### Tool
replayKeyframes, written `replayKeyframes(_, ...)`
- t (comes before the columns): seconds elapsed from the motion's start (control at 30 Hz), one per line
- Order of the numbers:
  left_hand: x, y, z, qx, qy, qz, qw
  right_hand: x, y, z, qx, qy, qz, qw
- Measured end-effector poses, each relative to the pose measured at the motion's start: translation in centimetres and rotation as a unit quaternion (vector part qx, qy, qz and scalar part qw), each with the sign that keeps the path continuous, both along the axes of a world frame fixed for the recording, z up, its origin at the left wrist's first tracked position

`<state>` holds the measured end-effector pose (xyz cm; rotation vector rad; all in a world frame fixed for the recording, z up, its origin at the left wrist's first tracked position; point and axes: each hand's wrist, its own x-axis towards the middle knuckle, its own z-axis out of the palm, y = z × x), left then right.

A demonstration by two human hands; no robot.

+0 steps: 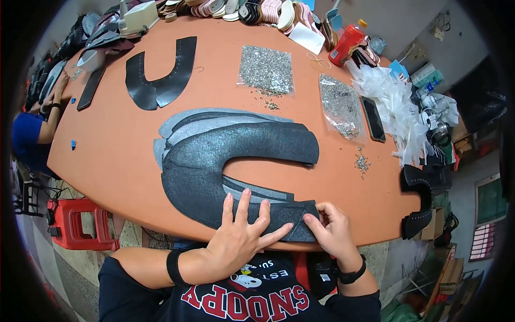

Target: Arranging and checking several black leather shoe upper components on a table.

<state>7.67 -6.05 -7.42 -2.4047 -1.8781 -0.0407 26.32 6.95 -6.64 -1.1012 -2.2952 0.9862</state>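
Note:
A stack of black U-shaped shoe-upper pieces [196, 169] lies on the orange table, curve to the left and both ends to the right. Rows of small holes run along the top piece. Grey-backed pieces [185, 127] stick out from under it at the far side. My left hand [234, 244] rests on the near arm of the stack with its fingers spread. At that arm's right end, my right hand [333, 228] pinches the corner between thumb and fingers. How many layers it grips is hidden.
Farther off lie another black U-shaped piece [142, 86], bags of small metal studs [266, 67] [340, 102] and loose studs [362, 162]. A phone [373, 119], white plastic scraps [394, 107] and a red bottle [347, 44] stand right. Another person's arm [51, 115] reaches in at left.

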Motion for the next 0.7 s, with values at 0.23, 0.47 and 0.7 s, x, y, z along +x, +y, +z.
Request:
replayKeyframes(0.23, -0.2, 0.0, 0.4, -0.019, -0.022, 0.0, 1.0, 2.0, 0.2, -2.1, -0.09, 0.061, -0.03, 0.994)
replayKeyframes(0.47, -0.3, 0.0, 1.3, -0.049, -0.058, -0.002, 0.997, 1.8, -1.1, -1.4, -0.229, 0.217, -0.029, 0.949)
replayKeyframes(0.7, -0.9, 1.6, 2.5, 0.033, -0.248, 0.015, 0.968, 0.1, -1.8, -1.3, -0.42, 0.43, -0.011, 0.8)
